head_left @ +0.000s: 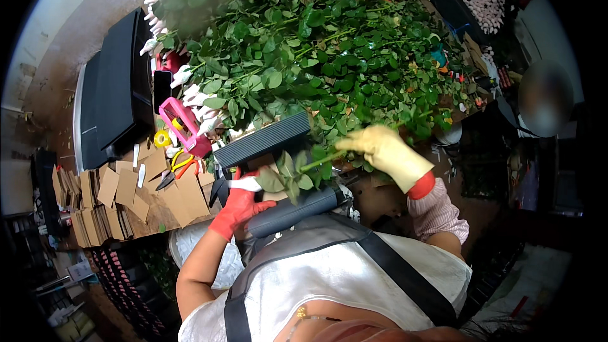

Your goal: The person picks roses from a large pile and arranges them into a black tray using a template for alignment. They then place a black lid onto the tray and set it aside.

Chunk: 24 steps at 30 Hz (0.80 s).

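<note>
A single rose lies across in front of me, its bud in a white sleeve [246, 183] and its leaves [292, 176] spread along the stem. My left hand [239, 210], in a red glove, is closed around the bud end, with the thumb toward me. Farther right, my right hand [380, 151], in a pale yellow glove over a red one, has its fingers closed at the green stem; the fingertips are slightly blurred. The bud end lies between a ribbed dark grey block [265, 142] and a dark padded roll [294, 210] near my apron.
A heap of leafy rose stems [316, 50] covers the table ahead. On the left are a pink frame-like holder [180, 128], a phone [163, 92], yellow tape [162, 138], pliers [174, 174] and cardboard pieces [180, 201]. Black padded racks [117, 82] stand behind them. Another person [546, 98] is at right.
</note>
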Each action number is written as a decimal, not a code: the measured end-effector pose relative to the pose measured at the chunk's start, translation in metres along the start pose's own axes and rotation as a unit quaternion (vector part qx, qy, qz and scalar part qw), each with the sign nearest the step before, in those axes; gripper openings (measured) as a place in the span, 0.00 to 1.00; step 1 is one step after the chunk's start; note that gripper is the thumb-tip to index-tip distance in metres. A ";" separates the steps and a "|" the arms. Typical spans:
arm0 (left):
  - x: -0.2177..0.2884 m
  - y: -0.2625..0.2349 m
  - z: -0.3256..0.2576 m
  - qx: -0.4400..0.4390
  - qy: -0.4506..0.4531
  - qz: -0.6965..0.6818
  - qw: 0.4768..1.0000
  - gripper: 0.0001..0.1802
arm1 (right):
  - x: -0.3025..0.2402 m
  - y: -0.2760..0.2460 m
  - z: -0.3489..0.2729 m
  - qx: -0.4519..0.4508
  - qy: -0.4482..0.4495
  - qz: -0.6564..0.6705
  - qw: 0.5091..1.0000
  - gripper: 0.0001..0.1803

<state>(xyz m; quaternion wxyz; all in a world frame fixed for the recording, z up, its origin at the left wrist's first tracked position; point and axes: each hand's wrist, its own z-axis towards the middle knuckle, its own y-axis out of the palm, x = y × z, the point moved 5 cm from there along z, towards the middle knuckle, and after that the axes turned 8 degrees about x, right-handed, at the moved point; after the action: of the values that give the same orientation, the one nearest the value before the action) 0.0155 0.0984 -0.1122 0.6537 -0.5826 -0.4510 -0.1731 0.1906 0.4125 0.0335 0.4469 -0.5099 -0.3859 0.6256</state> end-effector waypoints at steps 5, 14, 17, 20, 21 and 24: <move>0.019 -0.009 0.004 0.023 0.038 0.036 0.998 0.41 | 0.017 0.089 -0.038 -0.201 0.045 0.004 0.979 0.27; 0.018 -0.004 0.004 0.000 0.080 0.102 0.992 0.20 | 0.065 0.039 0.191 0.212 0.046 -0.211 0.953 0.14; 0.015 -0.004 0.006 0.001 0.090 0.097 0.991 0.19 | 0.079 0.060 0.223 0.041 0.155 -0.278 0.947 0.13; 0.011 0.002 0.003 0.029 0.092 0.098 0.990 0.19 | 0.058 0.032 0.223 0.121 0.040 -0.194 0.973 0.11; 0.010 0.002 0.002 0.038 0.084 0.091 0.992 0.19 | 0.048 0.022 0.212 0.198 -0.019 -0.155 0.968 0.11; 0.004 0.005 -0.002 0.047 0.070 0.076 0.994 0.18 | 0.057 0.017 0.186 0.099 0.096 -0.121 0.983 0.07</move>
<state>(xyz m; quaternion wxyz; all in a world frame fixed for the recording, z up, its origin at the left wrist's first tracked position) 0.0223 0.0988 -0.1120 0.7216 -0.5700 -0.3664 -0.1417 0.0002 0.4565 0.0345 0.6027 -0.4700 -0.3363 0.5502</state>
